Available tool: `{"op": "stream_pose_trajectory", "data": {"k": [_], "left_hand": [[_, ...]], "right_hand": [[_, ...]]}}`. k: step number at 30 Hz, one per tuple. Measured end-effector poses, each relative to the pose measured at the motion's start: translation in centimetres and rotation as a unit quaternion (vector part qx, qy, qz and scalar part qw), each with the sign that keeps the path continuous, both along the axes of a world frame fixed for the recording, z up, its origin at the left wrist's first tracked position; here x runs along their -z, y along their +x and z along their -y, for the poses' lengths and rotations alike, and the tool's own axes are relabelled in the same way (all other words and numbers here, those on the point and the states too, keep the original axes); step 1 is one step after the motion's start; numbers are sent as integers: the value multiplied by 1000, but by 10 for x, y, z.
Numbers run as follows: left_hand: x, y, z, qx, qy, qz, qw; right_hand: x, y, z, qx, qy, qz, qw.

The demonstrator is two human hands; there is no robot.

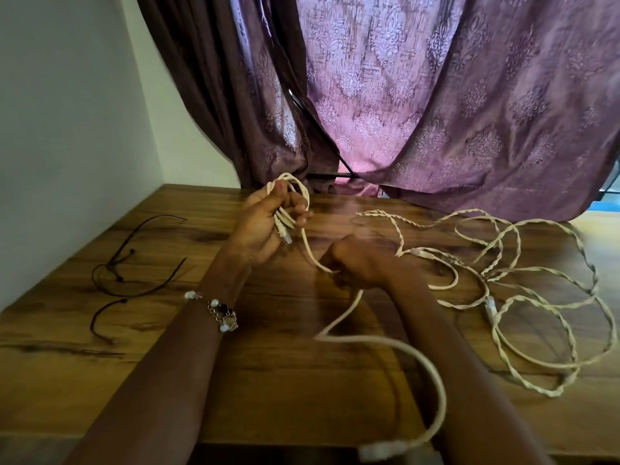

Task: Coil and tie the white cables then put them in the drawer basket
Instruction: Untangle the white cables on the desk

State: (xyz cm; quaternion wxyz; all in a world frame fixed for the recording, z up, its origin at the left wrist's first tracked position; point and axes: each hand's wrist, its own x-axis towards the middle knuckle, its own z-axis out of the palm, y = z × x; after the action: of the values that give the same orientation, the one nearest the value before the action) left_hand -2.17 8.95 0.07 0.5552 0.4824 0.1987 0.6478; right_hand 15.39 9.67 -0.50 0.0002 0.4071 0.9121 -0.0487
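My left hand (265, 226) holds up a small coil of a white cable (291, 199), loops sticking out above the fingers and a plug end hanging below the palm. The same cable runs down to my right hand (359, 263), which is closed around it just above the table. From there its free length (412, 357) loops toward the near table edge and ends in a plug (385, 449). More white twisted cables (523, 297) lie tangled in loose loops on the right of the wooden table (167, 364). No drawer basket is in view.
Dark thin ties (134, 266) lie on the left of the table near the white wall (67, 129). Purple patterned curtains (436, 95) hang behind the table's far edge. A beaded bracelet (218, 312) is on my left wrist.
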Motion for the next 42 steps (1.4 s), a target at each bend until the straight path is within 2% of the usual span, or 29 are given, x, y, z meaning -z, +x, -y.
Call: {"op": "stream_pose_trajectory", "data": {"k": [3, 6, 8, 10, 11, 13, 15, 18, 21, 24, 27, 30, 32, 34, 36, 39, 42], "left_hand": [[6, 3, -7, -26, 2, -84, 996], [17, 3, -12, -64, 3, -246, 967], [24, 0, -12, -115, 27, -362, 925], [24, -3, -10, -170, 73, -459, 869], [24, -4, -9, -189, 91, -487, 848], [23, -6, -8, -201, 114, -500, 834], [22, -4, -9, -210, 110, -500, 833], [23, -4, -13, -181, 20, -435, 882], [22, -1, -13, -86, -21, -369, 925], [14, 4, -2, -13, -70, -300, 951], [8, 8, 8, 30, -89, -253, 963], [8, 11, 11, 83, -99, -200, 971], [10, 12, 10, 127, -91, -164, 974], [9, 11, 10, 143, -90, -137, 976], [9, 10, 10, 145, -90, -125, 977], [11, 8, 8, 141, -93, -124, 978], [12, 9, 8, 155, -107, -113, 976]], "right_hand": [[0, -4, 5, -62, -60, -50, 995], [-2, 0, 6, -60, -168, -191, 965], [-2, 5, 6, -44, -270, -314, 909], [-2, 11, 4, -48, -366, -416, 831], [-1, 14, 3, -53, -412, -456, 787], [-1, 18, 5, -85, -476, -507, 714], [0, 21, 6, -132, -494, -545, 664], [1, 20, 6, -182, -481, -578, 633], [2, 18, 2, -158, -456, -626, 612], [2, 19, -6, -120, -397, -703, 577], [0, 16, -10, -53, -324, -743, 584], [1, 10, -10, 9, -275, -739, 615], [6, 6, -12, 22, -246, -724, 644], [10, 2, -12, 32, -245, -711, 659], [10, -2, -8, 45, -278, -714, 641], [5, -9, 1, 38, -317, -741, 591], [6, -16, 6, 30, -307, -758, 575]]}}
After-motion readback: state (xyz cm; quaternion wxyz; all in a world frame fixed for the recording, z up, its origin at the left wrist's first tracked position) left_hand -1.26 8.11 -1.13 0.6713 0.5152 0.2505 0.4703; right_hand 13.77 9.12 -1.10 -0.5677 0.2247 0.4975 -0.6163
